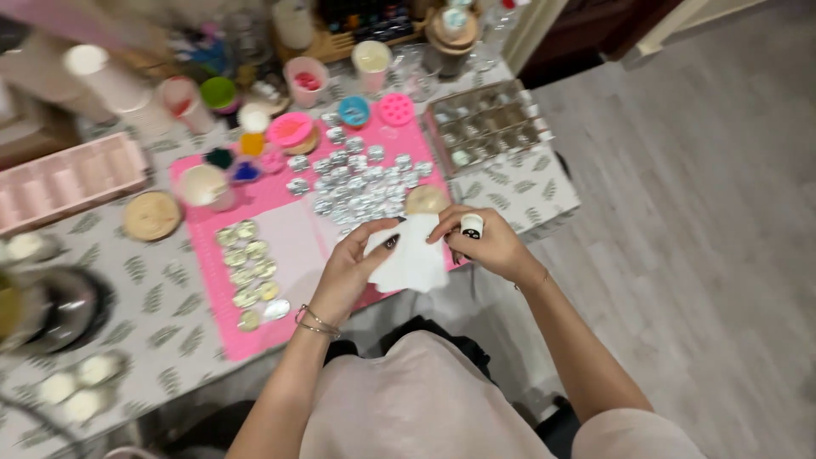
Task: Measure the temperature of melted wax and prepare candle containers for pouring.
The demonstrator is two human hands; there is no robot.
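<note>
Left hand (353, 268): we hold the white tissue (414, 255) with fingers curled narrow around its left edge, thumb on top.
Right hand (484, 246): we pinch the tissue's right upper corner while the same hand carries a small white cap (472, 225); fingers are closed narrow on both.
Tissue location: it hangs between both hands over the near edge of the pink mat (280, 238), just near of the round tan lid (425, 200).
Work surface: the table (170, 297) with a leaf-print cloth carries the mat; the table edge lies directly under our hands.
Risk 1, dropped cap: we judge the cap poorly secured, since the right fingers serve two items at once. A slip would likely send it off the near edge to the floor.
Risk 2, scattered tins: the cluster of small silver tins (361, 183) sits just far of our hands. A trailing tissue corner or a wrist sweep could knock them.
Risk 3, gold discs (246, 263): they lie in a row left of the left hand; a leftward elbow move may displace them.
Risk 4, spill: open cups (306, 81) stand at the far side; reaching across the tins raises tipping risk.
</note>
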